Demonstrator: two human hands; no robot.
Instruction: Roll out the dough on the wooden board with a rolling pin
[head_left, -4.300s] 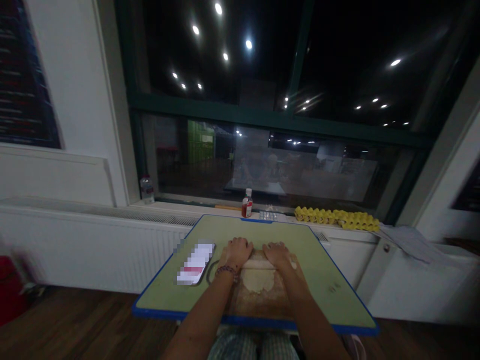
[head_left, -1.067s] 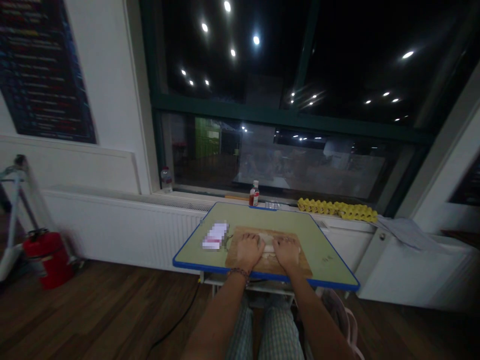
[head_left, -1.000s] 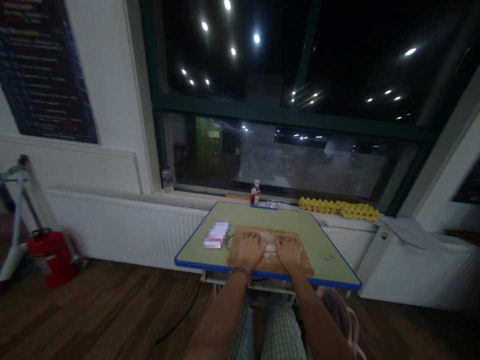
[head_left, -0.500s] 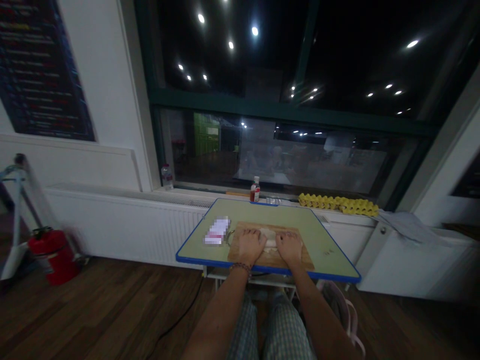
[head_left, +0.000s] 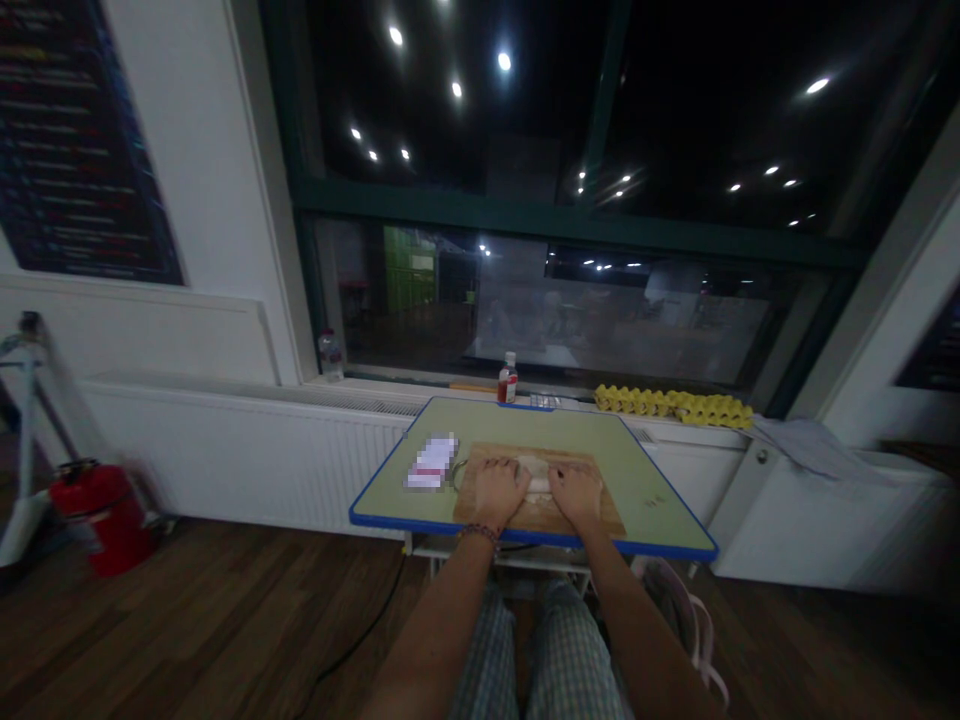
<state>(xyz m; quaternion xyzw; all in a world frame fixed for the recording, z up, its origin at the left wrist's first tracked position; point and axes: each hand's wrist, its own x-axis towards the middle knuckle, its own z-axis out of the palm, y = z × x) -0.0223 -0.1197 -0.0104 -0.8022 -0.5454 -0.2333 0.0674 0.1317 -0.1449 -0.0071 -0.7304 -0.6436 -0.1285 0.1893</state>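
Both my hands lie side by side on a wooden board (head_left: 609, 516) on a green table with a blue edge (head_left: 652, 498). My left hand (head_left: 499, 490) and my right hand (head_left: 576, 490) rest palm down with fingers stretched forward, on a pale rolling pin (head_left: 538, 489) of which only a short piece shows between them. Flattened pale dough (head_left: 537, 464) lies on the board just beyond my fingertips. A beaded bracelet is on my left wrist.
A blurred-out flat item (head_left: 431, 462) lies left of the board. On the sill behind stand a small red bottle (head_left: 508, 380), a yellow egg tray (head_left: 675, 405) and a water bottle (head_left: 328, 353). A red fire extinguisher (head_left: 101, 512) stands on the wooden floor at left.
Since the oldest frame the view has pulled back and my hands have come toward me, so the dough now shows beyond my fingers. Over the last second the hands barely shift.
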